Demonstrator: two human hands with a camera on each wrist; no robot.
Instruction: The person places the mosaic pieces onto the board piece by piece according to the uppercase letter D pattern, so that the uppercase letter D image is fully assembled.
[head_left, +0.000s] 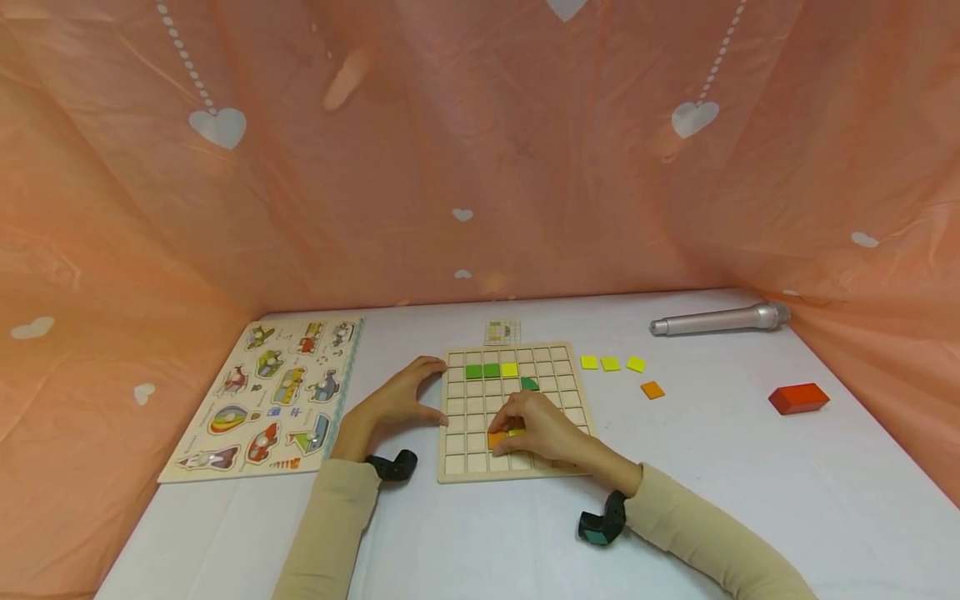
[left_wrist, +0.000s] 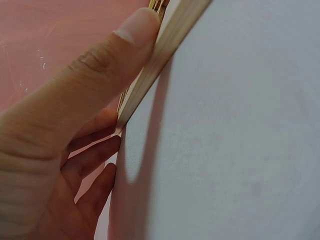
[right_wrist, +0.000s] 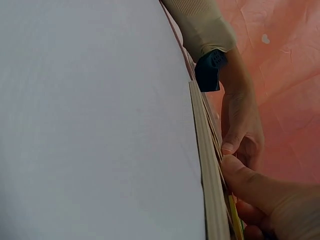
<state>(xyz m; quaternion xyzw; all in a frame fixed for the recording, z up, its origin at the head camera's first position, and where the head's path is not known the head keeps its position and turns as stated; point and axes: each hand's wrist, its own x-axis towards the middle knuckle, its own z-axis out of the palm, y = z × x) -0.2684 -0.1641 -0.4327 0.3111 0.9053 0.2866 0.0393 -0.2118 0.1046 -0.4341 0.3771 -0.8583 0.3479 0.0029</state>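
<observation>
A wooden grid board (head_left: pixel 455 463) lies on the table. My left hand (head_left: pixel 400 395) touches its left edge, thumb and fingers spread apart; in the left wrist view the thumb (left_wrist: pixel 100 65) rests against the wooden rim. Over the lower middle of the board, my right hand (head_left: pixel 542 427) pinches an orange square tile (head_left: pixel 495 438) between thumb and fingers. Partly covered by that hand is a yellow tile (head_left: pixel 517 432). Higher up sit two green squares (head_left: pixel 482 372), a yellow square (head_left: pixel 509 369) and a dark green rounded piece (head_left: pixel 529 383).
Several yellow tiles (head_left: pixel 611 364) and a loose orange tile (head_left: pixel 652 390) lie right of the board. Behind it is a small pattern card (head_left: pixel 502 332). A vehicle puzzle board (head_left: pixel 270 396) is at left; a silver rod (head_left: pixel 716 320) and red block (head_left: pixel 798 398) are at right.
</observation>
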